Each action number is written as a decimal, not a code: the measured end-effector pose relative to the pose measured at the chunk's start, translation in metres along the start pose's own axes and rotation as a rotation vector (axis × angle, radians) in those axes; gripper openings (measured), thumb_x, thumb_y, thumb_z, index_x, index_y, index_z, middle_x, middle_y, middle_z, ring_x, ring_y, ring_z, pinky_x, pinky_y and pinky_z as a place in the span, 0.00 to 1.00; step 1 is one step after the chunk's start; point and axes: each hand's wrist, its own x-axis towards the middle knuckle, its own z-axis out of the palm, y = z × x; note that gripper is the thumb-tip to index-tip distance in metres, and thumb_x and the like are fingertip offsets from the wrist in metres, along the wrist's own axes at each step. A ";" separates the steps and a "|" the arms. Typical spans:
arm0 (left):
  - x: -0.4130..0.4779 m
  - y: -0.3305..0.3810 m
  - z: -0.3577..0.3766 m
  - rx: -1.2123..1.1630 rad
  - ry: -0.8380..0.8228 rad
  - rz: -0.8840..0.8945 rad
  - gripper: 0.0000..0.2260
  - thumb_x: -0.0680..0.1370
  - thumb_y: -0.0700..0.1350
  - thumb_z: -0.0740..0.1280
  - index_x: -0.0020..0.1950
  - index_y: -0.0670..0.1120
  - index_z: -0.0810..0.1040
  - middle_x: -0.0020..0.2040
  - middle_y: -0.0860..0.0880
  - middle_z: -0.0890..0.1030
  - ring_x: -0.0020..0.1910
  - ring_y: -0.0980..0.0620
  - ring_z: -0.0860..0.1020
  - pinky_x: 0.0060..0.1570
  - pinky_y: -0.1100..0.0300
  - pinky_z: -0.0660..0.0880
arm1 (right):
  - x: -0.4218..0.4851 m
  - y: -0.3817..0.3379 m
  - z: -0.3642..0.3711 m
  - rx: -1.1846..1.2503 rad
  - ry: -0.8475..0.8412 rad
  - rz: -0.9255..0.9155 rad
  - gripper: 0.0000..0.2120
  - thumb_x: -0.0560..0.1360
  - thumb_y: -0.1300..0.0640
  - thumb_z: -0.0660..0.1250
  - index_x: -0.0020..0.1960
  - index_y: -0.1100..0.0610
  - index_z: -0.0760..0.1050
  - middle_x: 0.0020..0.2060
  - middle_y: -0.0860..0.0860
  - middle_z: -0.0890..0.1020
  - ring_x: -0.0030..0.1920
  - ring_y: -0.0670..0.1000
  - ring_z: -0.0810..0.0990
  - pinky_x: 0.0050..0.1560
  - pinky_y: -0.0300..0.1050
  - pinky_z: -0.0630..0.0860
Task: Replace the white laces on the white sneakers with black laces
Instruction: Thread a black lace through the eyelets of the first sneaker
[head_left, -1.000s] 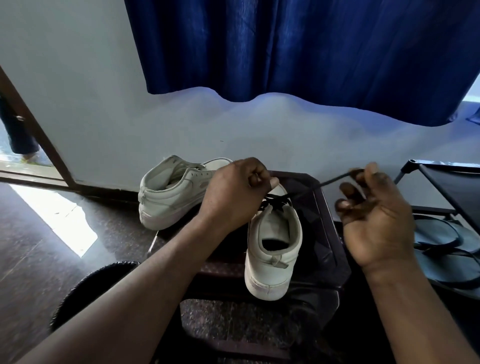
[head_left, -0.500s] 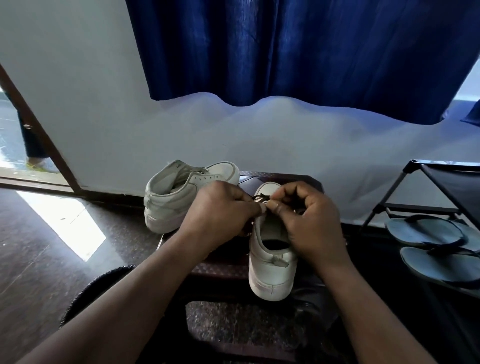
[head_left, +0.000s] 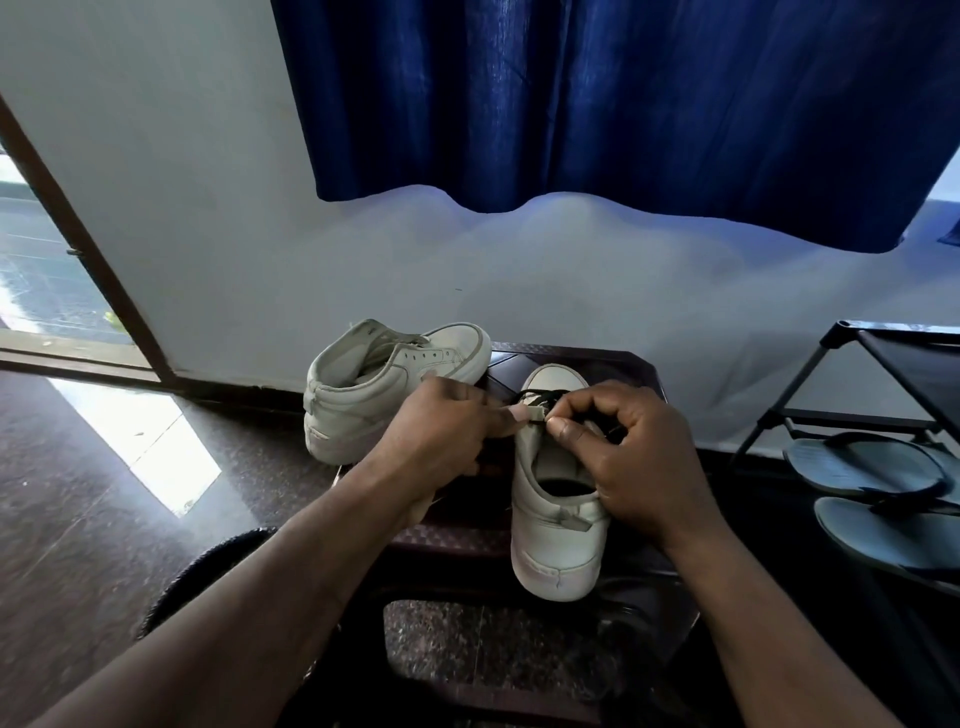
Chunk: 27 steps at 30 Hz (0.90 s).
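Two white sneakers stand on a dark stool (head_left: 613, 364). The right sneaker (head_left: 556, 545) points away from me, heel toward me, with a black lace (head_left: 540, 397) crossing its front eyelets. My left hand (head_left: 441, 431) pinches the left eyelet flap at the top of this shoe. My right hand (head_left: 628, 457) has its fingers curled over the tongue and pinches the black lace near the same eyelet. The left sneaker (head_left: 384, 389) lies behind my left hand with no lace in its eyelets.
A black shoe rack (head_left: 883, 364) stands at the right with grey flip-flops (head_left: 872, 467) under it. A blue curtain (head_left: 597, 104) hangs on the white wall. A dark round mat (head_left: 208, 571) lies at the lower left, and an open doorway (head_left: 47, 291) is at the far left.
My right hand, which held the lace stretched out to the right, has come in to the shoe's top eyelets. My left hand stays on the shoe.
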 end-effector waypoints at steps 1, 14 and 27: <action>-0.001 -0.001 0.000 -0.009 -0.011 0.008 0.23 0.66 0.54 0.81 0.47 0.35 0.84 0.54 0.29 0.82 0.43 0.43 0.80 0.52 0.41 0.82 | 0.000 0.001 0.000 -0.032 -0.002 -0.020 0.01 0.70 0.51 0.74 0.41 0.46 0.84 0.42 0.38 0.84 0.50 0.45 0.81 0.51 0.39 0.73; -0.006 0.002 0.004 -0.057 -0.071 0.072 0.08 0.75 0.44 0.77 0.44 0.39 0.86 0.44 0.39 0.87 0.43 0.42 0.85 0.49 0.48 0.84 | 0.000 -0.004 0.001 -0.194 0.106 -0.094 0.02 0.67 0.48 0.71 0.38 0.45 0.83 0.34 0.34 0.79 0.46 0.43 0.74 0.44 0.26 0.65; 0.010 -0.008 0.011 -0.130 -0.055 -0.103 0.09 0.84 0.41 0.66 0.52 0.35 0.79 0.45 0.41 0.82 0.42 0.46 0.80 0.49 0.52 0.81 | 0.001 0.000 0.001 -0.024 0.010 -0.033 0.12 0.70 0.56 0.81 0.44 0.43 0.81 0.42 0.38 0.84 0.52 0.47 0.82 0.55 0.43 0.78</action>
